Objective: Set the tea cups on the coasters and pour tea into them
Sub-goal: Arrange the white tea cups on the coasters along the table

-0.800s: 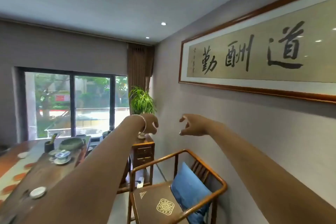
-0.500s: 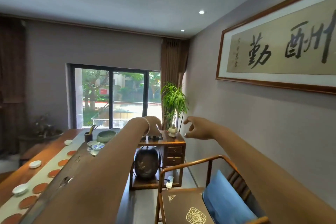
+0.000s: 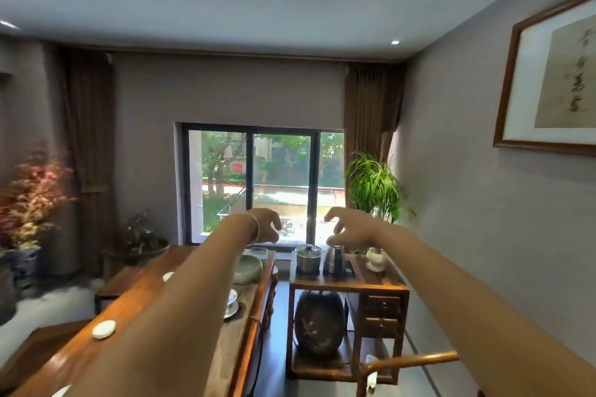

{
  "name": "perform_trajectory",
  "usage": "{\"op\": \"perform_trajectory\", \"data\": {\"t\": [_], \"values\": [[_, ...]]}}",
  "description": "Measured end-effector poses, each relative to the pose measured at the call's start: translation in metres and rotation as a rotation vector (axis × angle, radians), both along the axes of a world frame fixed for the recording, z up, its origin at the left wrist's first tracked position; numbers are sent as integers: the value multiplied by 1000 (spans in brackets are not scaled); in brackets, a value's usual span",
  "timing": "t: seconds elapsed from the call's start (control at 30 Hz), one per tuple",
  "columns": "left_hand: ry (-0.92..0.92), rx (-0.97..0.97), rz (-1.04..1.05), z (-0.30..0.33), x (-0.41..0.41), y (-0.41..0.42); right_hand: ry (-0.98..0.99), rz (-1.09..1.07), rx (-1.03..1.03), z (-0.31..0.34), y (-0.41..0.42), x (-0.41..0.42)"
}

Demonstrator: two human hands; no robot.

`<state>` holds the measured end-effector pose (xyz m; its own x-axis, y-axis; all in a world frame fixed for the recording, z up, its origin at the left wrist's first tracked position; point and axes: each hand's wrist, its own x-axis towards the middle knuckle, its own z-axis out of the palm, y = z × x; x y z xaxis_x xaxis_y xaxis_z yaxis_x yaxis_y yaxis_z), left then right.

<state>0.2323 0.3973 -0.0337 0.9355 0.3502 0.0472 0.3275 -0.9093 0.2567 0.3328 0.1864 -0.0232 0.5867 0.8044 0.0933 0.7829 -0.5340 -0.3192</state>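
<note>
We hold both arms out ahead with nothing in either grip: our left hand hangs with fingers loosely curled downward, and our right hand is spread wide, thumb apart from the fingers. The white tea cups lie low and to the left on the long wooden tea table, well apart from both hands, so our left hand is nearer them. Our right hand hovers in line with the dark kettle on the side cabinet, though we cannot tell the gap. Our left forearm hides much of the table, and no coasters show.
</note>
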Motion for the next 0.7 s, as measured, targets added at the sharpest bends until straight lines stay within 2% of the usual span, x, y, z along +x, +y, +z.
{"op": "perform_trajectory", "data": {"t": [0.3, 0.5, 0.7], "values": [[68, -49, 221, -6, -3, 136, 36, 175, 6, -12, 158, 45], [52, -99, 397, -15, -14, 221, 22, 370, -9, -30, 275, 65], [72, -68, 591, -28, -12, 314, -14, 617, -35, -40, 420, 93]]}}
